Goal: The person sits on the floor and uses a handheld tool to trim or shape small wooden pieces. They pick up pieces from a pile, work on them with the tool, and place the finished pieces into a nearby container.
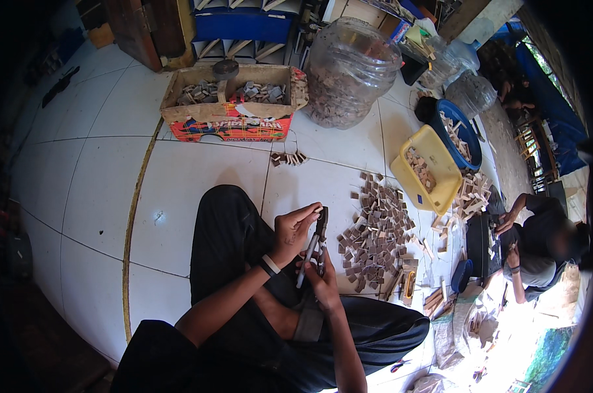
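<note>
Above my crossed legs, my left hand (295,230) pinches a small pale wooden piece (319,209) at its fingertips, against the upper end of a plier-like hand tool (321,226). That tool has a dark head and a light metal handle; its exact kind is hard to make out. Lower down, my right hand (325,285) wraps its fingers round the handles. Just right of the tool, a loose pile of small brown wooden squares (378,229) covers the tiles. A short row of little wooden pieces (288,158) lies farther off, beyond my knees.
Ahead stands a cardboard box (224,124) with small pieces inside, beside a big clear plastic container (352,72). To the right are a yellow basin (434,141), a blue tub (470,137) and wood offcuts (473,196). A co-worker (545,229) sits at far right.
</note>
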